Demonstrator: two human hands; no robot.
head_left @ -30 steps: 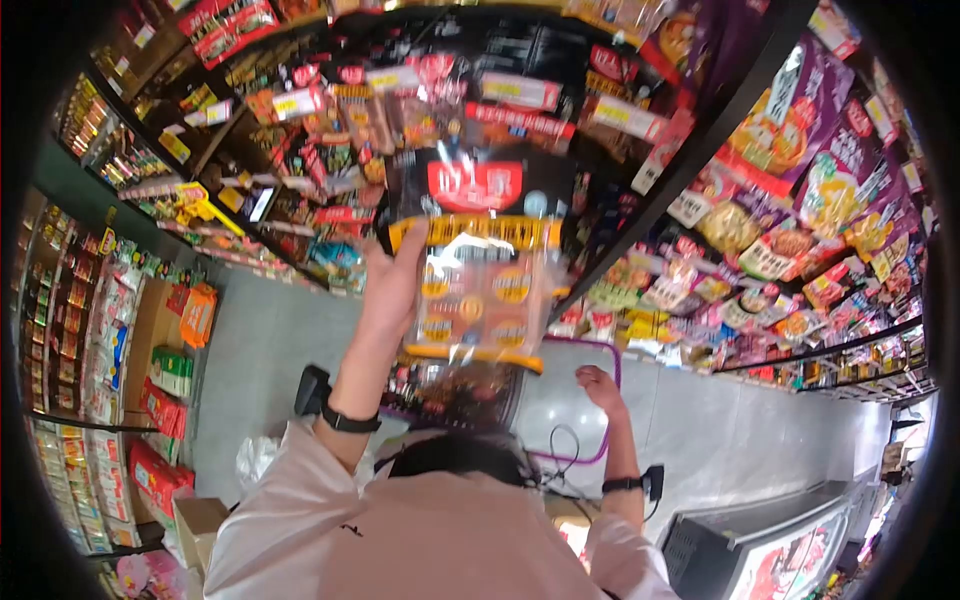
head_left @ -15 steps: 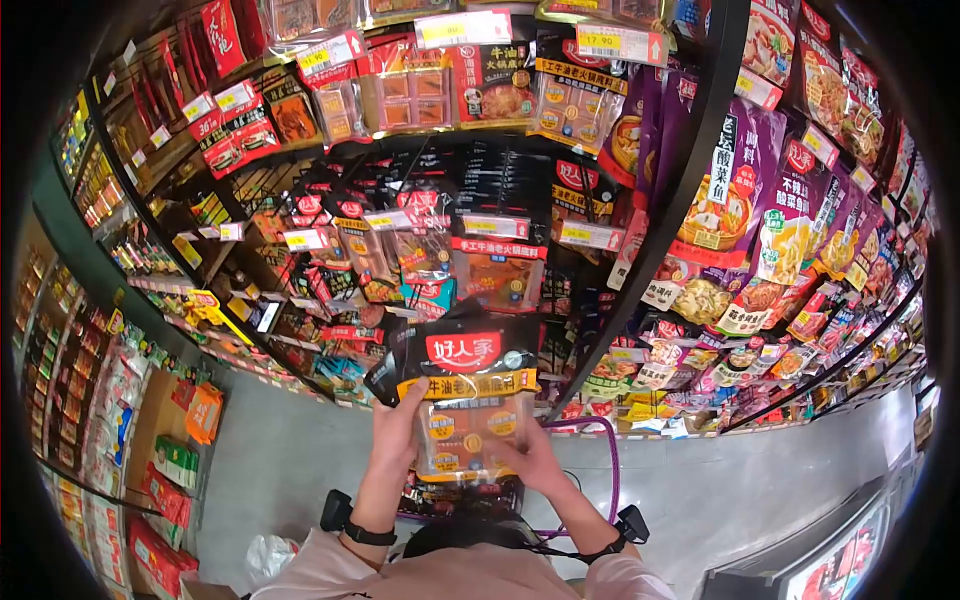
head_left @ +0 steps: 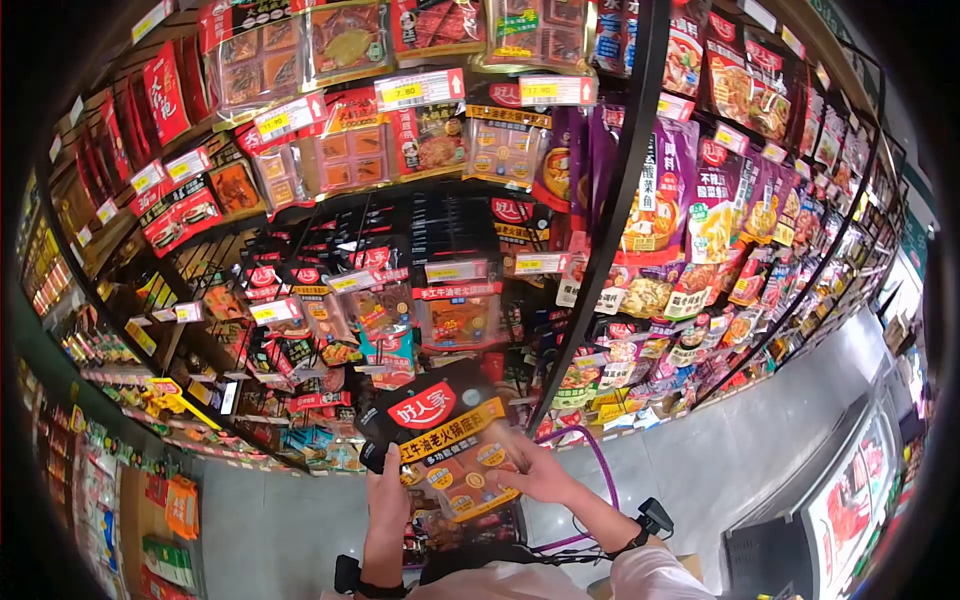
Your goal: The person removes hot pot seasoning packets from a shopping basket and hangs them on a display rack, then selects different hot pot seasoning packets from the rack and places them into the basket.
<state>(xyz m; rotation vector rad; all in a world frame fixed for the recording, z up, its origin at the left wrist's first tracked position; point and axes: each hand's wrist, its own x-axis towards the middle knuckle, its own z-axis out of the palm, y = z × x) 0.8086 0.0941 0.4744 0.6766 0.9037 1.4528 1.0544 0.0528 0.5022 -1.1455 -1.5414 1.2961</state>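
A black-topped pouch (head_left: 441, 412) with a red label, an orange band and a clear window showing brown blocks is held up in front of the person's chest, tilted so that its right side sits higher. The left hand (head_left: 388, 492) is closed on its left edge, thumb laid along the front; the fingers behind are hidden. The right hand (head_left: 540, 470) is curled round the right edge beside the window, its fingertips slightly blurred. Each wrist wears a dark strap. Beyond the pouch stands a rack of hanging packs, among them a pack (head_left: 458, 316) with a clear front, just under a white and yellow price tag (head_left: 456, 271). To the right, past a dark slanting post (head_left: 594, 290), hang purple pouches (head_left: 655, 190). A purple rim (head_left: 603, 468) curves near the right forearm, above the grey floor (head_left: 255, 515). An orange bag (head_left: 182, 507) is on the far left, and a grey cabinet (head_left: 765, 565) with a glazed top stands at the lower right.
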